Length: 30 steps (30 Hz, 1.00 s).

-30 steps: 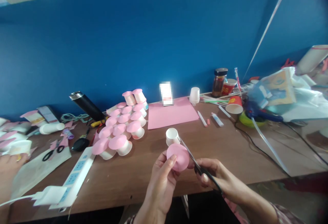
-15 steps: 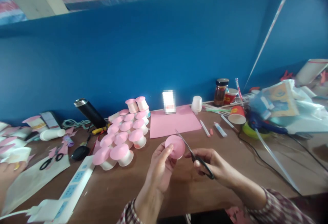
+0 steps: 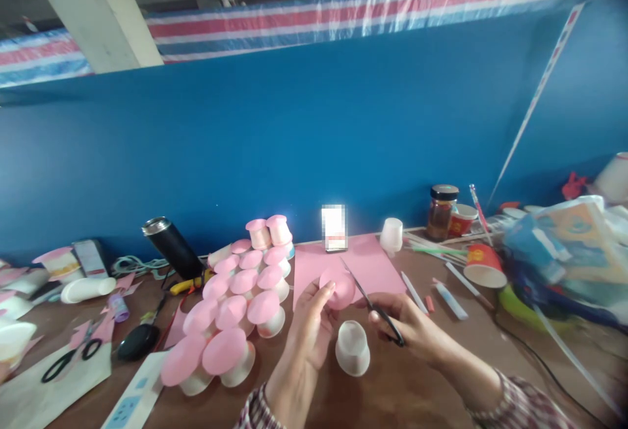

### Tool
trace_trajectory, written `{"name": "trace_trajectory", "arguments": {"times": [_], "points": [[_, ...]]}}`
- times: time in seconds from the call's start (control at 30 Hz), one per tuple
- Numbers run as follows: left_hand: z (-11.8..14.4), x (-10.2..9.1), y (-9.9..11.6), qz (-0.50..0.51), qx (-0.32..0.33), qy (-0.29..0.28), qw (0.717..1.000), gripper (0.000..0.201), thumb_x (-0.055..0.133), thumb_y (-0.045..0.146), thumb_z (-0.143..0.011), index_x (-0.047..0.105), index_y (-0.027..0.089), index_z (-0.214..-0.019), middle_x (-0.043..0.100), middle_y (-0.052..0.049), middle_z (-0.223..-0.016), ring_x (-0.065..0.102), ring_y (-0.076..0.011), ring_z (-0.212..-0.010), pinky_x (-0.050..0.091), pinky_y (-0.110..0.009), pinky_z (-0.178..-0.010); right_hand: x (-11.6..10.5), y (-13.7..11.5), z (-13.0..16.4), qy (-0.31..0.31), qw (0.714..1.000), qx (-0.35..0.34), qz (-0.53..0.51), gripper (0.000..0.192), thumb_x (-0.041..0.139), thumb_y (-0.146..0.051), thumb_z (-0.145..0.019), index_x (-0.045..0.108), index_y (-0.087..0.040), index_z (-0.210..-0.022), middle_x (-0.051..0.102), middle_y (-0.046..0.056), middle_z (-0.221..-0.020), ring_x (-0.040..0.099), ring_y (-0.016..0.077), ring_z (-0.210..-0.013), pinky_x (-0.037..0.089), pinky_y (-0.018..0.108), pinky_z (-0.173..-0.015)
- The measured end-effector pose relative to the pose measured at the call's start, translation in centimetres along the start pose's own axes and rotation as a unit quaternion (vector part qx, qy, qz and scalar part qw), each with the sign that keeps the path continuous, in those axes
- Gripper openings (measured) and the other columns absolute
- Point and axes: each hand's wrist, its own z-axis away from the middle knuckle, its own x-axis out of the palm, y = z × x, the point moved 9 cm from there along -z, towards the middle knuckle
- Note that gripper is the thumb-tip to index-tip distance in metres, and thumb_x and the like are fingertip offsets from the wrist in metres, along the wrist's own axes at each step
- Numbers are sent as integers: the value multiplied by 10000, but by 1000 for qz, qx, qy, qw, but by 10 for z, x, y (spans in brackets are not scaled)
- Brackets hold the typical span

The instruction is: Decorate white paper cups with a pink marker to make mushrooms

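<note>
My left hand [image 3: 308,327] holds a round pink paper cap [image 3: 337,288] by its edge, raised above the wooden table [image 3: 432,377]. My right hand [image 3: 400,321] grips black-handled scissors [image 3: 373,303], whose blades point up and left beside the cap. An upturned white paper cup [image 3: 352,348] stands on the table between my two hands. Behind the cap lies a pink paper sheet [image 3: 373,265]. A cluster of several white cups with pink caps [image 3: 240,298] stands to the left.
A black flask [image 3: 171,247], a power strip [image 3: 128,403] and a second pair of scissors [image 3: 66,360] lie left. At the right are a jar [image 3: 441,212], a red cup [image 3: 483,265], pens [image 3: 451,300], plastic bags [image 3: 564,246] and cables. A blue wall runs behind.
The camera has tilted upward, showing more wall and ceiling. My hands with the pink cap and scissors rose slightly from the table; the white cup now shows between them.
</note>
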Motion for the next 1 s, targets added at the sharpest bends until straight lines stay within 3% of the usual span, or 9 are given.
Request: {"name": "trace_trajectory", "arguments": {"times": [0.2,0.43,0.63,0.77,1.0], "points": [[-26,-8,0,-38,10,-3,999,214,749,259,-694,602,136,-790,561,11,-722,520,-57,-617,403,-161,-541,-12,9,-15,24,999,5,48,427,576,-487,-850,652,-98,-1007,471,-20,-585,410,84,-537,299,191,-460],[-42,-16,-11,-64,-24,2,998,244,730,289,-709,619,135,-862,584,-4,-727,517,-58,-607,376,-156,-526,-16,22,-20,30,999,26,34,415,569,-481,-856,660,-101,-995,427,-35,-568,355,76,-523,276,199,-462],[-45,-15,-10,-54,-13,-12,998,282,730,295,-710,644,121,-915,634,-46,-828,583,-111,-740,452,-195,-630,-21,38,-20,52,997,52,19,470,610,-493,-821,646,-95,-1069,462,-27,-599,364,81,-532,295,208,-483],[-42,-10,-10,-29,-20,-24,999,193,722,266,-721,641,130,-832,613,-14,-742,560,-89,-663,433,-181,-576,-25,42,-20,76,996,29,-25,479,633,-483,-809,622,-134,-1136,552,17,-756,451,110,-633,374,228,-569],[-35,-5,-19,12,-69,-28,997,214,719,278,-721,654,136,-868,648,-41,-764,597,-120,-655,473,-223,-602,-8,33,-18,15,996,15,-87,422,609,-481,-829,665,-167,-1104,572,2,-695,504,132,-657,425,240,-640]]}}
